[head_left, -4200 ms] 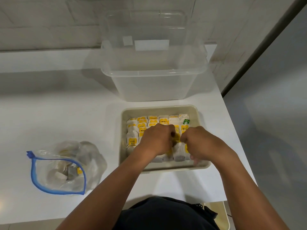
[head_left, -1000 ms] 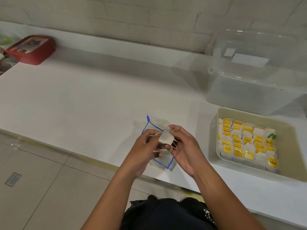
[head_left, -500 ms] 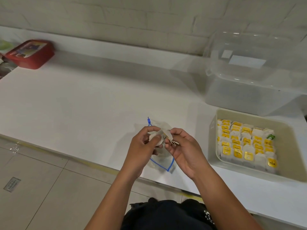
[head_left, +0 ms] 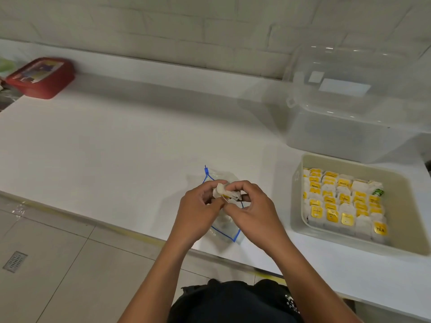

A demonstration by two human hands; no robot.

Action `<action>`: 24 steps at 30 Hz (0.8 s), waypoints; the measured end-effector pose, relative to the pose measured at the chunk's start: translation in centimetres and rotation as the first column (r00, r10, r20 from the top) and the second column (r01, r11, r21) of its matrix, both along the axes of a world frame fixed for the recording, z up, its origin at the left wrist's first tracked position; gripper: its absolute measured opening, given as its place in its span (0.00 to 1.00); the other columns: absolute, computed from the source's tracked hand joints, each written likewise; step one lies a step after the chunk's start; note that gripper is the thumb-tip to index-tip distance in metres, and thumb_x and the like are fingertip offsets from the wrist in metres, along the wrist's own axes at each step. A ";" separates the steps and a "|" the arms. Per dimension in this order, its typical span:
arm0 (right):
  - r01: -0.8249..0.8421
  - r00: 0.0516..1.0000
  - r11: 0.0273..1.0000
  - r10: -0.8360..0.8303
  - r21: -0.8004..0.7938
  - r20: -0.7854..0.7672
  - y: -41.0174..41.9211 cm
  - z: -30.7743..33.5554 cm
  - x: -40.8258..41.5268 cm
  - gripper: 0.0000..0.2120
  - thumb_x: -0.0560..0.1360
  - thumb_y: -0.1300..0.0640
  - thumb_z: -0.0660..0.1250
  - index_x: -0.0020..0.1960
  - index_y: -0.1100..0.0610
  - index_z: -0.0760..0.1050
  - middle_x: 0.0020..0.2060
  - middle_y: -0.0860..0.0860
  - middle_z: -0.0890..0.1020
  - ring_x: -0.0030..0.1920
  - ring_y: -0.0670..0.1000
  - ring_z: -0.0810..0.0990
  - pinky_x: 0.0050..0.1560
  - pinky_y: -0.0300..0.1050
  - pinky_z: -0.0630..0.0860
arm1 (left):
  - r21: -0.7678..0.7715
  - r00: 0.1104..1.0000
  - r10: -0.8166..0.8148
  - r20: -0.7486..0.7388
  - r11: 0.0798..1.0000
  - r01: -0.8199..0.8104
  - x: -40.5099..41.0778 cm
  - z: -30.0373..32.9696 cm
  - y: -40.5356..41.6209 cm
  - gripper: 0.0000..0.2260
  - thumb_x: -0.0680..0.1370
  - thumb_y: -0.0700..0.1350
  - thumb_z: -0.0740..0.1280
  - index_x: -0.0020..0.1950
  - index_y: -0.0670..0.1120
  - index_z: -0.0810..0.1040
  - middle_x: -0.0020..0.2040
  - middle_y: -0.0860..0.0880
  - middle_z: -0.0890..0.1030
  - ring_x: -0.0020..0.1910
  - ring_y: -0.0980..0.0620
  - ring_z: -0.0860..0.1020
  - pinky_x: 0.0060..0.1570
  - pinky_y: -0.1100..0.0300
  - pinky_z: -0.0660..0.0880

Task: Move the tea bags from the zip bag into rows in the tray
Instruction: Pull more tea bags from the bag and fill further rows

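The step in hand looks like readying one tea bag [head_left: 224,192] for the tray. The left hand [head_left: 198,209] pinches it with curled fingers just above the zip bag [head_left: 225,229]; the right hand [head_left: 253,207] pinches its other end, fingertips nearly meeting the left's. Next it must be carried right, to the tray [head_left: 297,220], well apart from the fingers, and set in a row.

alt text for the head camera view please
Both hands, left and right, pinch a tea bag above a zip bag on a white table. To the right, a tray holds rows of tea bags.
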State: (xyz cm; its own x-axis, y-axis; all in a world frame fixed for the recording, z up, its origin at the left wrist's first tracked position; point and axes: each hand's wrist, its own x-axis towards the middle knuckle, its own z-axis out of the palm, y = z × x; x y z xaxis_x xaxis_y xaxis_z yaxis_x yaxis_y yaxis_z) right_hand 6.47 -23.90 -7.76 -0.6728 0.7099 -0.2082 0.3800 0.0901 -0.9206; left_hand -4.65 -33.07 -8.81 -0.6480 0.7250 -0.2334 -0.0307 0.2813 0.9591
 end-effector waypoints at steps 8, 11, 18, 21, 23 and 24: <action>0.014 1.000 0.983 -0.015 0.181 0.002 1.1 -0.7 0.4 0.07 0.73 0.52 0.73 0.49 0.45 0.77 0.50 0.39 0.80 0.52 0.39 0.77 0.50 0.35 0.74 | 0.008 0.992 -0.122 -0.007 0.992 0.122 0.0 0.6 0.1 0.17 0.80 0.36 0.65 0.65 0.53 0.81 0.51 0.56 0.87 0.47 0.59 0.83 0.47 0.67 0.76; -0.030 0.999 0.977 0.033 0.210 -0.008 1.3 -0.2 0.8 0.09 0.73 0.50 0.74 0.51 0.44 0.76 0.50 0.38 0.80 0.53 0.37 0.76 0.47 0.28 0.70 | 0.023 0.993 -0.115 -0.014 0.993 0.115 -0.1 0.8 0.1 0.16 0.80 0.37 0.66 0.63 0.52 0.82 0.49 0.55 0.87 0.47 0.57 0.83 0.47 0.66 0.77; -0.043 0.997 0.998 0.046 0.036 -0.066 2.3 0.4 1.6 0.03 0.79 0.53 0.69 0.47 0.50 0.80 0.43 0.43 0.84 0.45 0.45 0.83 0.49 0.47 0.80 | -0.003 0.993 -0.058 -0.103 0.998 0.058 0.1 1.5 0.5 0.04 0.79 0.45 0.70 0.49 0.49 0.85 0.39 0.52 0.86 0.39 0.55 0.84 0.39 0.70 0.74; -0.038 0.992 0.997 0.029 -0.073 -0.123 2.7 0.7 2.0 0.04 0.79 0.56 0.68 0.47 0.55 0.80 0.43 0.48 0.85 0.45 0.50 0.85 0.52 0.54 0.80 | -0.004 0.994 -0.024 -0.107 1.000 0.024 0.3 1.4 1.0 0.05 0.79 0.46 0.71 0.45 0.48 0.84 0.37 0.50 0.85 0.35 0.54 0.82 0.37 0.68 0.73; -0.017 0.987 0.987 -0.010 -0.162 -0.161 3.1 0.9 2.2 0.04 0.80 0.58 0.67 0.48 0.56 0.80 0.44 0.50 0.85 0.46 0.51 0.86 0.50 0.52 0.81 | 0.001 0.994 -0.007 -0.108 1.000 0.007 0.5 1.4 1.3 0.05 0.78 0.46 0.72 0.43 0.49 0.84 0.36 0.50 0.84 0.35 0.55 0.80 0.38 0.65 0.74; -0.003 0.984 0.979 -0.033 -0.202 -0.175 3.2 1.1 2.3 0.04 0.80 0.58 0.67 0.49 0.57 0.80 0.45 0.51 0.85 0.46 0.51 0.86 0.49 0.50 0.81 | 0.004 0.995 0.004 -0.104 1.000 -0.004 0.5 1.4 1.4 0.05 0.78 0.47 0.72 0.42 0.50 0.84 0.37 0.50 0.84 0.35 0.55 0.80 0.38 0.64 0.74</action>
State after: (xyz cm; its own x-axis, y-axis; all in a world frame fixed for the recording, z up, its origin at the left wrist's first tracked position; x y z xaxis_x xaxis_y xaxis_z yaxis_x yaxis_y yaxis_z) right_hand 8.82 -20.69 -6.70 -0.7014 0.6757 -0.2268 0.2101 -0.1080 -0.9717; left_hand -4.12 -31.70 -7.43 -0.6714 0.7233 -0.1616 0.0680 0.2773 0.9584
